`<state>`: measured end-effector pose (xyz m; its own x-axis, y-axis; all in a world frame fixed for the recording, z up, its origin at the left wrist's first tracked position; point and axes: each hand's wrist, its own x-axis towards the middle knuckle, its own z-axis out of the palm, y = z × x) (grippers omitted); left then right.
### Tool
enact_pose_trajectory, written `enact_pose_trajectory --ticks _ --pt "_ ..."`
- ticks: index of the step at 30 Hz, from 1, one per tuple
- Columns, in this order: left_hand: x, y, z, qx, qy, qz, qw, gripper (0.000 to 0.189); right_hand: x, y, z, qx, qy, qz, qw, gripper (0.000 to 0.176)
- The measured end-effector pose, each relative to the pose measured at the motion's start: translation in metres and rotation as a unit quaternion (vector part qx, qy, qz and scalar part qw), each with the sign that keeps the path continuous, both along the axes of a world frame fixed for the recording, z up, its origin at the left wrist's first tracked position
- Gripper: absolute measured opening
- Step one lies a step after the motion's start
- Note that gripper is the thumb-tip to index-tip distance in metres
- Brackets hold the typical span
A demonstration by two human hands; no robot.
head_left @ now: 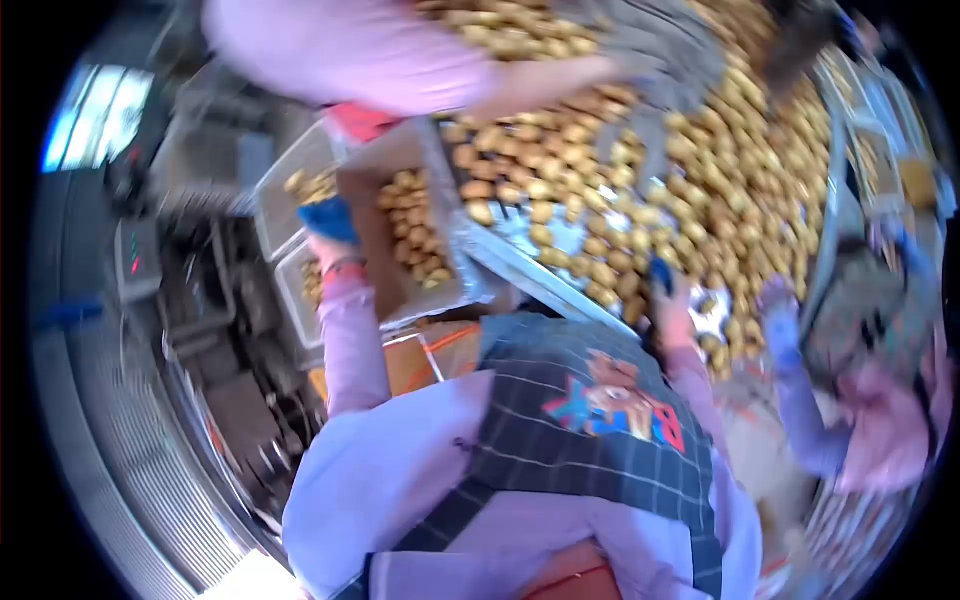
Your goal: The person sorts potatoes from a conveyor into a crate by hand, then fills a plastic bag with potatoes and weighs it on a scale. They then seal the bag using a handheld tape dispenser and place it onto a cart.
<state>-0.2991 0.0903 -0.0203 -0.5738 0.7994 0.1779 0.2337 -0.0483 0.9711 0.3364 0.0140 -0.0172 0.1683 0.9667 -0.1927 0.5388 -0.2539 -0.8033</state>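
Small round yellow-brown potatoes lie spread in a thick layer over a metal sorting table. My left hand, its fingers covered in blue, is over the divider between two compartments of potatoes, above the left-hand crate. Those fingers are blurred, and whatever may be in them is hidden. At the table's near edge, my right hand is among the potatoes, also with blue on its fingers. Its grip is too smeared to make out. Beside the table stands a lined box with potatoes inside.
Across the table, a co-worker's pink sleeve and grey-gloved hand reach over the potatoes. Another person in a patterned apron works at the right, a gloved hand near the table edge. Machinery stands at the left.
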Motion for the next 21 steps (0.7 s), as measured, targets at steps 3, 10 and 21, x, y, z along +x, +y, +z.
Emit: enact_pose_trajectory --ticks 3,10,21 --pt "0.197 -0.011 0.062 0.007 -0.069 0.017 0.997 0.039 0.007 -0.024 0.024 0.15 -0.105 0.336 0.924 0.044" --pt "0.412 -0.07 0.025 -0.224 0.528 -0.575 0.584 0.066 0.097 -0.073 0.009 -0.017 -0.254 0.112 0.961 0.047" --pt "0.387 0.028 0.029 -0.113 0.383 -0.331 0.855 0.045 0.104 -0.067 0.015 0.013 -0.257 0.197 0.946 0.041"
